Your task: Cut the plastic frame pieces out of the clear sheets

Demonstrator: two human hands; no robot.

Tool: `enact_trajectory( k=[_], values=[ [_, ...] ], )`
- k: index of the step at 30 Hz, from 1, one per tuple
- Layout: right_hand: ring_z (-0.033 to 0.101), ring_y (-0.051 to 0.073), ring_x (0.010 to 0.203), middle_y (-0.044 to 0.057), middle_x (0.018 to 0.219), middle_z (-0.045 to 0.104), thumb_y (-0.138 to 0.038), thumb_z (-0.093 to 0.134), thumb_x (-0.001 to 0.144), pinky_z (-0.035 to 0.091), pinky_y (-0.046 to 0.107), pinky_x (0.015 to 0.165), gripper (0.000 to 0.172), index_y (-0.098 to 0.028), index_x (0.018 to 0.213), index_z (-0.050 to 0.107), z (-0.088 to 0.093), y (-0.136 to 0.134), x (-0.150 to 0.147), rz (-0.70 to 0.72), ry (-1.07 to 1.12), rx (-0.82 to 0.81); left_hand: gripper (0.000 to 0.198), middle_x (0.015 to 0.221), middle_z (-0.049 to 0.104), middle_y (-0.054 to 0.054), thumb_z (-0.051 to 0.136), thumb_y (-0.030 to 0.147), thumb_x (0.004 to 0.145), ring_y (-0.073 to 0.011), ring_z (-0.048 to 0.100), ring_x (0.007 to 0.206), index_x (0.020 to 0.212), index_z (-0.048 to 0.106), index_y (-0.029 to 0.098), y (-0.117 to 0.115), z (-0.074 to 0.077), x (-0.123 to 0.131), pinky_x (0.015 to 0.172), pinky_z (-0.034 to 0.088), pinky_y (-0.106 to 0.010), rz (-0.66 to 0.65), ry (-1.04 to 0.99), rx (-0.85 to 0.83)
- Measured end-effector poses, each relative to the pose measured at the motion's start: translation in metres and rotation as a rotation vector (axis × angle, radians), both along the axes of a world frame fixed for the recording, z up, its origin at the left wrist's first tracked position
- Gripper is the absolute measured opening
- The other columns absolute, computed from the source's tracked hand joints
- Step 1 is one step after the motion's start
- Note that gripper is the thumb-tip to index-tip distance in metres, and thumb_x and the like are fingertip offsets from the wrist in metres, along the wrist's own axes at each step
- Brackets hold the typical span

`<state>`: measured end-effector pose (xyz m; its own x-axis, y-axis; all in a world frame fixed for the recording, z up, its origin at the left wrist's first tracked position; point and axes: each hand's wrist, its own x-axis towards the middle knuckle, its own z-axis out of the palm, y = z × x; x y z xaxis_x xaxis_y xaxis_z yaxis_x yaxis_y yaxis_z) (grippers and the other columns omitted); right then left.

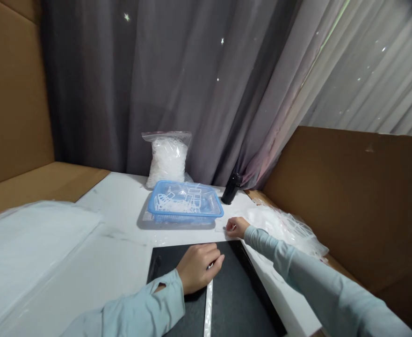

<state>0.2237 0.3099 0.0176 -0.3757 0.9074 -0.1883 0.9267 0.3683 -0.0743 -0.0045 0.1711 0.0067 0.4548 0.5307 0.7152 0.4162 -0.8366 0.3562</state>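
My left hand (200,267) is over a black board (244,295), its fingers curled in and the thumb close to the forefinger. A small white bit shows between them, too little to name. A white strip (208,313) runs down the board from beneath this hand. Farther off and to the right, my right hand (238,227) pinches at the white table just beyond the board's far edge. What is in its fingertips, if anything, I cannot make out. Just left of it is a blue plastic basket (184,217) holding white looped pieces (176,203).
Behind the basket stands a zip bag (168,161) packed with white pieces. A black cylinder (231,189) leans near the basket's right side. Clear plastic bags (283,227) lie at right, a white plastic sheet (33,243) at left. Cardboard walls (360,201) flank the table.
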Motion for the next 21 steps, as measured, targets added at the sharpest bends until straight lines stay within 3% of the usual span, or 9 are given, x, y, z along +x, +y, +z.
enact_trajectory(
  k=[5,8,11,17,21],
  values=[
    [0.065,0.021,0.096,0.006,0.113,0.064,-0.035,0.062,0.097,0.057,0.039,0.084,0.027,-0.014,0.115,0.063,-0.004,0.001,0.006,-0.005,-0.072,-0.001,0.034,0.064,0.048,0.002,0.041,0.022,0.099,-0.0122,0.048,0.06,0.065,0.04,0.02,0.001,-0.001,-0.001,0.058,0.032,-0.028,0.007,0.006,0.017],
    [0.064,0.021,0.098,0.007,0.115,0.063,-0.034,0.063,0.097,0.056,0.04,0.085,0.028,-0.015,0.117,0.062,0.002,0.003,0.023,-0.012,-0.11,0.025,0.033,0.064,0.048,0.002,0.041,0.022,0.098,-0.0122,0.049,0.06,0.065,0.04,0.02,0.001,-0.002,-0.001,0.058,0.032,-0.028,0.01,0.005,0.029],
    [0.064,0.021,0.101,0.008,0.119,0.062,-0.033,0.062,0.097,0.055,0.042,0.087,0.028,-0.015,0.119,0.061,0.023,0.008,0.054,-0.046,-0.139,0.084,0.034,0.063,0.047,0.002,0.041,0.022,0.098,-0.0119,0.048,0.06,0.065,0.04,0.02,0.002,-0.003,-0.001,0.057,0.031,-0.028,0.01,0.001,0.031],
    [0.063,0.021,0.103,0.009,0.121,0.061,-0.033,0.061,0.098,0.055,0.041,0.089,0.027,-0.017,0.119,0.061,0.084,0.012,0.13,-0.165,-0.121,0.229,0.034,0.064,0.048,0.003,0.041,0.023,0.099,-0.0116,0.049,0.06,0.065,0.041,0.02,0.002,-0.005,0.0,0.057,0.031,-0.028,0.002,0.001,0.03],
    [0.064,0.02,0.096,0.007,0.116,0.063,-0.034,0.06,0.098,0.057,0.038,0.084,0.025,-0.017,0.116,0.062,0.104,0.007,0.157,-0.199,-0.041,0.256,0.034,0.064,0.047,0.003,0.041,0.023,0.099,-0.0116,0.049,0.06,0.065,0.042,0.02,0.004,-0.006,0.0,0.057,0.031,-0.028,-0.002,0.003,0.033]
  ],
)
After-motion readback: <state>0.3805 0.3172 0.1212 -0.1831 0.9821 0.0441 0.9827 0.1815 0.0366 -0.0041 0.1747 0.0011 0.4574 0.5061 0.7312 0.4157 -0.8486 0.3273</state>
